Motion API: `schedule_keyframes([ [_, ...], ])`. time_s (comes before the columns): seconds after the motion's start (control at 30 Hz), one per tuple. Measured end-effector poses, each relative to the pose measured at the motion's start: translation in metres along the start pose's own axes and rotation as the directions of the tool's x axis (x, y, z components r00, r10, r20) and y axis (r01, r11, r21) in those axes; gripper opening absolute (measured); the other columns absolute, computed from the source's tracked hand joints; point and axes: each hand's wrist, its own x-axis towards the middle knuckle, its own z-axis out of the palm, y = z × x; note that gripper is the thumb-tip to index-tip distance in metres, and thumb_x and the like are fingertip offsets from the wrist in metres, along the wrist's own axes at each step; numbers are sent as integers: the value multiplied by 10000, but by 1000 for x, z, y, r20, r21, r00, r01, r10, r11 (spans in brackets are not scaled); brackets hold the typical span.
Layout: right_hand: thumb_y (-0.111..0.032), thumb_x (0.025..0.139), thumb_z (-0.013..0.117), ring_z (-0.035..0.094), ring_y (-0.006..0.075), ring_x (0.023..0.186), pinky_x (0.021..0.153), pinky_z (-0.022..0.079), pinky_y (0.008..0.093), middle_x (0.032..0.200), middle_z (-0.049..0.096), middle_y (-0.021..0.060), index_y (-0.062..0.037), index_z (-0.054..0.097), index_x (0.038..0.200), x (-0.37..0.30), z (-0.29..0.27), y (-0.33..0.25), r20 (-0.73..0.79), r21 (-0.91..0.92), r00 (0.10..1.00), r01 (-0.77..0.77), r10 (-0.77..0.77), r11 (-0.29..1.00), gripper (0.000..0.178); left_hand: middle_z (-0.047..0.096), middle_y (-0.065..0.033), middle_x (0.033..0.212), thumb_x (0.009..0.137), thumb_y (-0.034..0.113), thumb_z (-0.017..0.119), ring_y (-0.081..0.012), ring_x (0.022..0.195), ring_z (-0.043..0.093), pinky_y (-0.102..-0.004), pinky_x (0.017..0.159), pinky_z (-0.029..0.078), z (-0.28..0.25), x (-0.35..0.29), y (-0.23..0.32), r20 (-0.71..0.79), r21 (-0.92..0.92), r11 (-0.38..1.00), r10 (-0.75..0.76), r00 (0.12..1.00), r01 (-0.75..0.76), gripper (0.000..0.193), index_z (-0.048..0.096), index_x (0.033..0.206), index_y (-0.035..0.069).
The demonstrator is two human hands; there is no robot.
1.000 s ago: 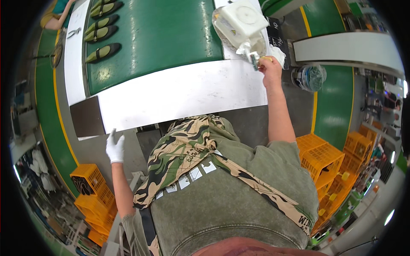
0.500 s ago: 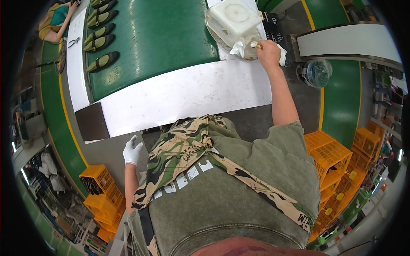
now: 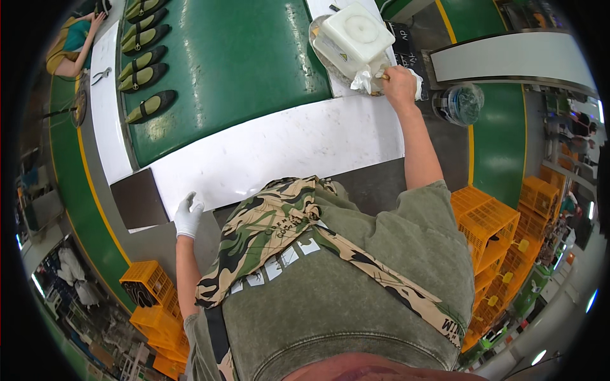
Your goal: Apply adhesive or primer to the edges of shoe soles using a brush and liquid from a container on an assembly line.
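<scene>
My right hand, bare, is closed around a tool with a yellowish stub of a handle; its working end cannot be made out. Crumpled whitish plastic lies beside it, and something white shows past my knuckles. Just beyond stands a square white plastic jug in a pale, plastic-lined tray. In a white glove, my left hand is at the near edge of the white board, thumb and fingers apart, holding nothing.
Several olive flat shoes with dark toes line the left side of the green belt. Pliers lie on the left ledge. A co-worker's arm shows at far left. Orange crates and a clear water bottle stand at right.
My left hand has risen from beside my body to the board's near edge. My right hand stays by the jug, still gripping the handle. The whole view has shifted slightly.
</scene>
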Motion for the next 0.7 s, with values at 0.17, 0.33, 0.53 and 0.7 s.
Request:
schedule_keyframes([
  [0.17,-95,726,669,628,312,862,731,482,467,864,667,82,-87,696,790,-9,-14,-13,-46,-98,999,-1,-3,995,70,599,-144,1363,841,156,740,-257,1231,585,-347,1050,442,-49,63,28,6,110,991,78,997,-78,594,535,1381,17],
  [0.33,-134,723,718,666,327,778,688,518,444,852,703,81,-93,733,816,-8,-17,-25,40,-14,994,-105,105,994,103,511,-165,1443,727,70,810,-254,1328,500,-327,1121,370,-104,152,11,-112,40,960,280,954,-277,769,473,1416,19],
  [0.53,-194,703,808,664,198,638,611,515,328,778,719,77,-6,739,855,-18,0,17,314,608,561,-739,766,292,251,437,-186,1480,625,190,881,-353,1349,438,-403,1111,394,-155,234,114,-132,649,698,494,859,-302,863,490,1385,73],
  [0.7,-197,689,812,654,159,660,630,499,326,761,702,64,-12,732,821,-32,-5,13,219,317,435,-878,874,358,241,510,-149,1425,615,204,879,-345,1293,503,-409,1062,443,-169,291,150,9,763,587,408,913,-270,906,462,1413,103],
])
